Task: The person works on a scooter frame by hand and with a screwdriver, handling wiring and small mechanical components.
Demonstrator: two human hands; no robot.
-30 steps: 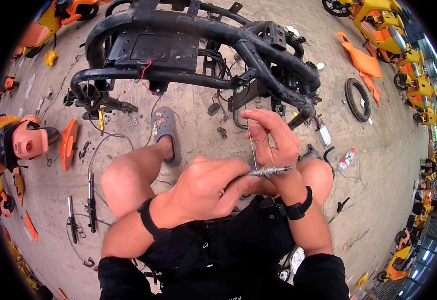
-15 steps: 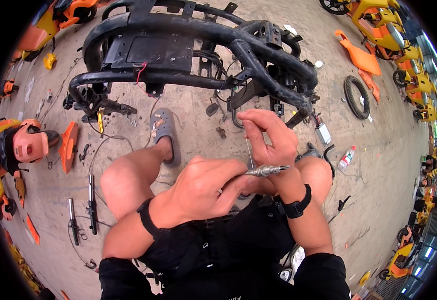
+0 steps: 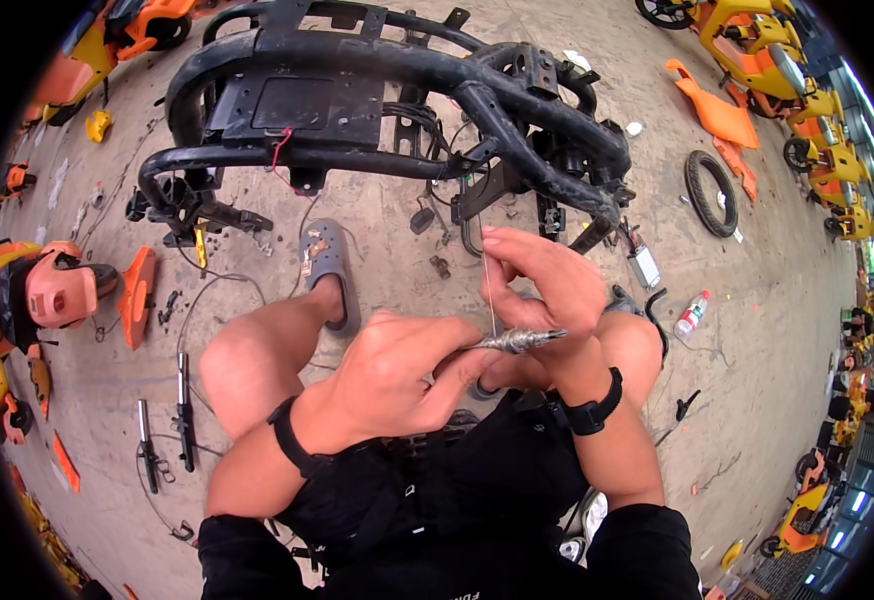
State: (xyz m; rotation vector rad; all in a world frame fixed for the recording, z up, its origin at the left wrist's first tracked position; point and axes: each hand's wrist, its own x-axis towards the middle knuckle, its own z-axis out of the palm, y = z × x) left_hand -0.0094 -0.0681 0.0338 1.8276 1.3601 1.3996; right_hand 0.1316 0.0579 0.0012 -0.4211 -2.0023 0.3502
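1. At your far left a salmon and yellow scooter point(image 3: 62, 285) sits beside an orange panel point(image 3: 135, 298).
2. Nearer you, two rods point(image 3: 185, 410) lie side by side on the floor point(image 3: 107, 400), left of your left knee point(image 3: 252, 365).
3. Your grey shoe point(image 3: 329, 265) stands flat, just short of the black frame point(image 3: 357, 48) that spans the floor ahead of you.
4. Your left hand point(image 3: 387, 370) is closed, thumb and forefinger pinching one end of the silvery bundle point(image 3: 519, 341); the bundle lies nearly level above your lap, its dark tip pointing right.
5. A thin strand point(image 3: 490, 300) rises from the bundle, straight and slightly tilted, to your right fingertips.
6. Your right hand point(image 3: 552, 280) is curled, fingertips drawn in on the strand's upper end; you wear a black watch point(image 3: 595, 408) on that wrist.
7. Beyond it lie a silver box point(image 3: 643, 265), a bottle point(image 3: 693, 314) on its side and a black tyre point(image 3: 697, 195).
8. Yellow scooters point(image 3: 837, 165) line your far right.
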